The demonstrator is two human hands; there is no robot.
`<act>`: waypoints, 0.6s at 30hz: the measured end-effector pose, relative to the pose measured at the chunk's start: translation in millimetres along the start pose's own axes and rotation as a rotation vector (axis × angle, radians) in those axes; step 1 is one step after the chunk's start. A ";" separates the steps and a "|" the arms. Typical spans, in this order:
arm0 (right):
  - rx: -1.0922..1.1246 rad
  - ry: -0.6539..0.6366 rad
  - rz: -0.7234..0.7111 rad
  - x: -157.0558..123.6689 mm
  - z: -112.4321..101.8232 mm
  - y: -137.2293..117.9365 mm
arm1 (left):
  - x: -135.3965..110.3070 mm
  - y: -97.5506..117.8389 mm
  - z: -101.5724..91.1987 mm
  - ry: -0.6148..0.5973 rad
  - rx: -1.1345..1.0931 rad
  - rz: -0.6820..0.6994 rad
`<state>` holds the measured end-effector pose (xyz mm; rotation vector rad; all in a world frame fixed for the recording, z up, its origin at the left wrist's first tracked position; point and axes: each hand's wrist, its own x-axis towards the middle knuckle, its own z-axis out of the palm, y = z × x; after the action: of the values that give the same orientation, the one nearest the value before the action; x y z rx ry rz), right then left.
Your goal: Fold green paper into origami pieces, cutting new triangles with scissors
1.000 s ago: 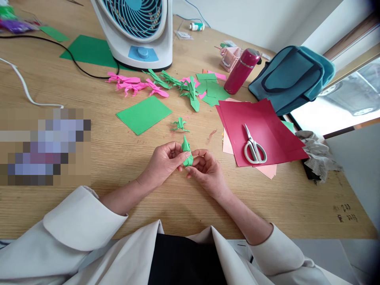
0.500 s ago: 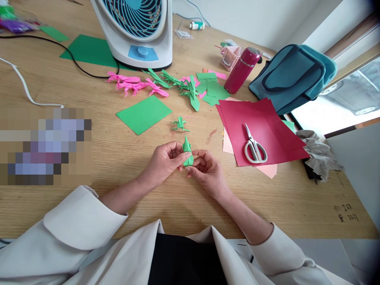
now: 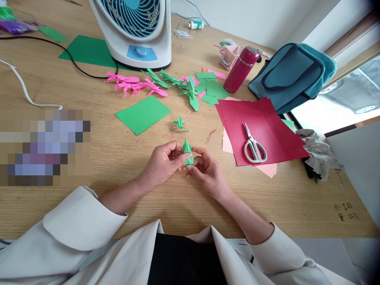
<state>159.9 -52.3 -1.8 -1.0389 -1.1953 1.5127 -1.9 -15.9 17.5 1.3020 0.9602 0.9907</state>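
Between my two hands stands a small folded green paper piece (image 3: 187, 147), its pointed end up and away from me. My left hand (image 3: 164, 161) pinches it from the left, thumb across its front. My right hand (image 3: 208, 172) has its thumb and fingers closed on its lower right edge; the exact contact there is partly hidden by the fingers. Just beyond them on the table sits a small green origami figure with thin legs (image 3: 179, 123). Farther back and left lies a flat green paper sheet (image 3: 143, 114).
Scissors (image 3: 253, 147) lie on dark red paper sheets (image 3: 234, 118) at the right. Behind are pink origami figures (image 3: 127, 84), green ones (image 3: 191, 94), a fan (image 3: 139, 53), a magenta bottle (image 3: 241, 71) and a teal bag (image 3: 291, 79). A white cable (image 3: 25, 89) runs at left.
Almost nothing differs. The green paper piece sits very slightly lower between my fingers, and the whole view has shifted a little.
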 end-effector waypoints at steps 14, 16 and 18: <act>-0.172 -0.027 0.016 0.0 0.6 -8.7 | -1.7 1.2 0.9 0.013 0.034 0.032; -0.193 -0.021 0.008 -0.3 -0.3 -7.3 | -2.5 0.8 1.9 -0.007 0.060 0.036; -0.216 -0.016 0.003 -0.6 -0.8 -6.5 | -3.0 0.4 2.5 -0.011 0.092 0.050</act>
<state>161.8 -52.0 4.4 -1.1717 -1.3925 1.4187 -0.5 -19.5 18.0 1.4124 0.9787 0.9860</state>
